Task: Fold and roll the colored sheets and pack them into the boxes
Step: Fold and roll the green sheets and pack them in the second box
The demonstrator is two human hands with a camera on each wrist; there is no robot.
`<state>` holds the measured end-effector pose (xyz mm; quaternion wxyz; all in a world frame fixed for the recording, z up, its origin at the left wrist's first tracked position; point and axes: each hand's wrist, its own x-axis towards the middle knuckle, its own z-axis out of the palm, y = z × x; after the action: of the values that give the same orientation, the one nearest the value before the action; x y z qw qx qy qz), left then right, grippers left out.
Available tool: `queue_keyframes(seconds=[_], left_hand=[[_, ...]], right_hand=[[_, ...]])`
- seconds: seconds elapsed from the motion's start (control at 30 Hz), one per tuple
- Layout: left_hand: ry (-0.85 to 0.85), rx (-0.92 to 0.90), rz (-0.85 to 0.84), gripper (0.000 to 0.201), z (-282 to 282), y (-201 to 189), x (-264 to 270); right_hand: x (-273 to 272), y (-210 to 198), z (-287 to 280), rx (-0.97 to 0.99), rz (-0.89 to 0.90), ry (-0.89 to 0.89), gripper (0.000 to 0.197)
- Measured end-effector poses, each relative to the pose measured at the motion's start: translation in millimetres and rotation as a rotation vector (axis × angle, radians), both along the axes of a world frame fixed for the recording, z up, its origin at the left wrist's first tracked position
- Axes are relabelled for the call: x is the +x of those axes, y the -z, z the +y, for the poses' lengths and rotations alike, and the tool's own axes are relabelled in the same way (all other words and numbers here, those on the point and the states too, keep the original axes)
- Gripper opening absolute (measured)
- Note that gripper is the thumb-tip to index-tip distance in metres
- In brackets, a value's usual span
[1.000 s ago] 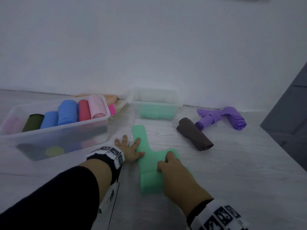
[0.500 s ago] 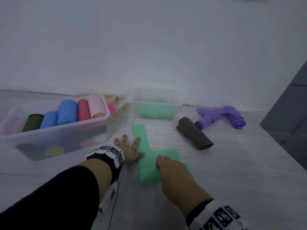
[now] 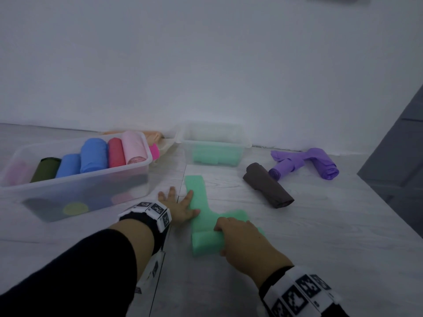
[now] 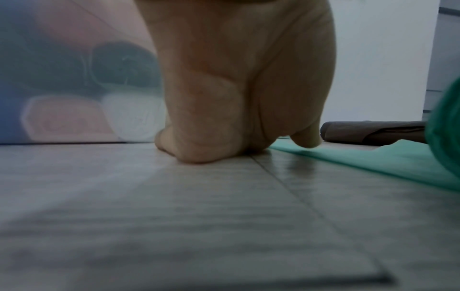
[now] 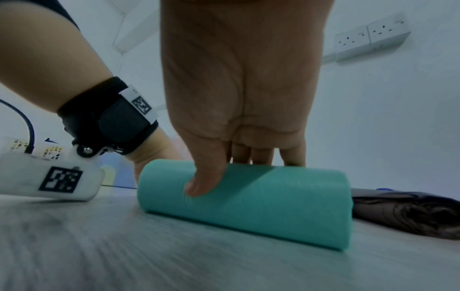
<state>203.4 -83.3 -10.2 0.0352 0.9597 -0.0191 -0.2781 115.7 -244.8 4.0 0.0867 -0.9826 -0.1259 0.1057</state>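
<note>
On the pale wood-grain floor, the green sheet lies partly rolled. The right hand grasps its rolled near end, thumb and fingers curled round it. The left hand lies flat with straight fingers, pressing the unrolled strip's edge. Beside them stands a clear box of colored rolls.
</note>
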Motion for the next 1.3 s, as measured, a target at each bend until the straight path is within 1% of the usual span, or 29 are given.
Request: queue_keyframes(seconds=[0.07, 0.23, 0.5, 0.7, 0.8, 0.87, 0.97, 1.07, 1.3], left_hand=[[0.001, 0.0, -0.005, 0.073, 0.0, 0.0, -0.5], [-0.03, -0.031, -0.016, 0.073, 1.3, 4.4, 3.6], [-0.046, -0.05, -0.018, 0.068, 3.5, 8.7, 7.5], [-0.009, 0.007, 0.008, 0.073, 2.7, 7.0, 6.5], [0.0, 0.018, 0.019, 0.076, 3.5, 7.0, 7.4], [0.0, 0.018, 0.023, 0.075, 3.9, 7.5, 9.1], [-0.005, 0.011, 0.024, 0.071, 3.9, 8.4, 11.3], [0.0, 0.014, 0.029, 0.072, 4.4, 8.9, 12.1], [0.027, 0.012, 0.055, 0.071, 6.8, 4.6, 11.9]], right_hand=[[1.0, 2.5, -0.9, 0.007, 0.009, 0.001, 0.041], [6.7, 2.2, -0.8, 0.022, 0.05, 0.03, 0.046], [7.4, -3.5, -3.8, 0.049, 0.111, 0.022, 0.046], [4.2, -3.0, -6.7, 0.108, 0.109, 0.014, 0.046], [3.1, -2.2, -8.5, 0.112, 0.131, 0.014, 0.048], [2.8, -1.6, -9.0, 0.106, 0.14, 0.013, 0.048], [1.1, 0.8, -10.5, 0.133, 0.135, 0.017, 0.048], [0.5, 2.7, -12.4, 0.165, 0.134, 0.016, 0.046], [2.9, 6.8, -11.8, 0.144, 0.146, -0.007, 0.04]])
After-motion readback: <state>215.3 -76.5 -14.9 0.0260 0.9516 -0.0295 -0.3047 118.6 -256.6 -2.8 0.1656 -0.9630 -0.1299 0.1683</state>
